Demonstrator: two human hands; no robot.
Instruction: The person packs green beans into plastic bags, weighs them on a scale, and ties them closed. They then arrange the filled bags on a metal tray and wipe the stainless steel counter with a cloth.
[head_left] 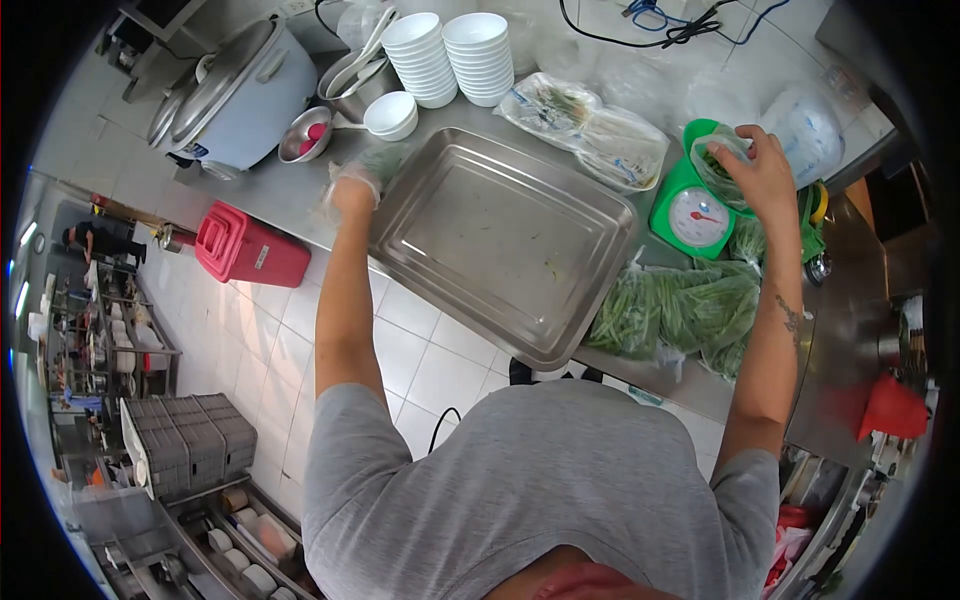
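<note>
My right hand [766, 165] is at the top of a green kitchen scale [690, 200], its fingers bent and closed on the rim of a clear plastic bag [722, 175] with greens in it. The scale's round dial faces me. To the left of a large metal tray [500, 250], my left hand [352, 194] is in among clear plastic, beside a bag with something green [380, 158]; its fingers are hidden. Small green scraps lie in the tray. Bags of long green vegetables [680, 310] lie below the scale.
Stacked white bowls [420, 60], a metal bowl with pink items [305, 136] and a lidded pot [240, 95] stand at the back left. Plastic packets [585, 130] lie behind the tray. A red bin [250, 245] stands on the floor. Another person [100, 242] is far left.
</note>
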